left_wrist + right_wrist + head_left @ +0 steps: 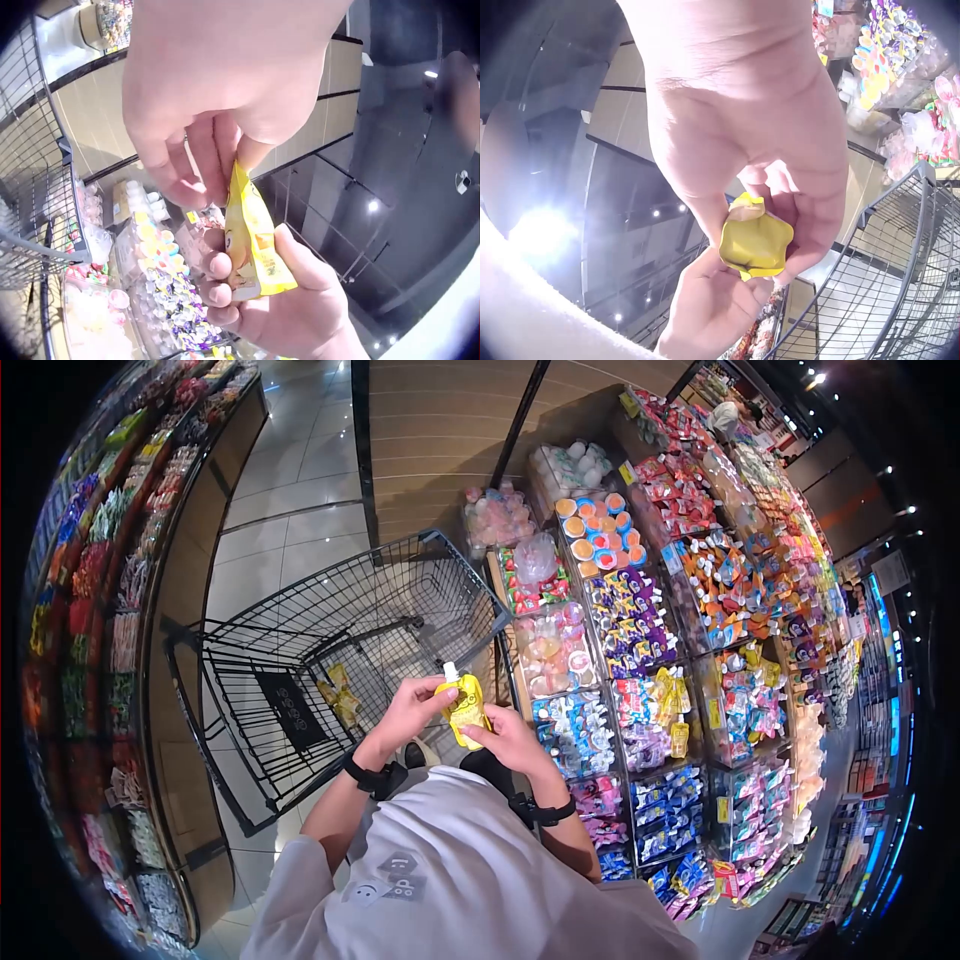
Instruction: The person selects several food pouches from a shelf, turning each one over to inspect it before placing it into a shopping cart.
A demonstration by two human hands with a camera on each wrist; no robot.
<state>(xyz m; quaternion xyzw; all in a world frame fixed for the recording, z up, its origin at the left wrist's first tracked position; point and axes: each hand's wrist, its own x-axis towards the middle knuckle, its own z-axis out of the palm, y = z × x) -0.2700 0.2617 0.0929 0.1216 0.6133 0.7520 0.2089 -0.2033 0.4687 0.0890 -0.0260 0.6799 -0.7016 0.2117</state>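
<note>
A yellow spout pouch [465, 710] with a white cap is held in front of the body by both hands. My left hand [412, 708] pinches it near the cap end, thumb on the front. Lower down, my right hand [512, 742] grips the pouch's bottom part between thumb and fingers. In the left wrist view the pouch [251, 240] shows edge-on, and the left fingers hide its spout. From the right wrist view its folded yellow base [756, 241] faces the camera.
A black wire shopping cart [340, 620] stands just ahead, with yellow pouches [340, 695] inside. Bins of colourful pouches [630, 620] and jelly cups [600, 530] rise on the right. Another stocked shelf [130, 560] runs along the left, beside a tiled aisle [290, 490].
</note>
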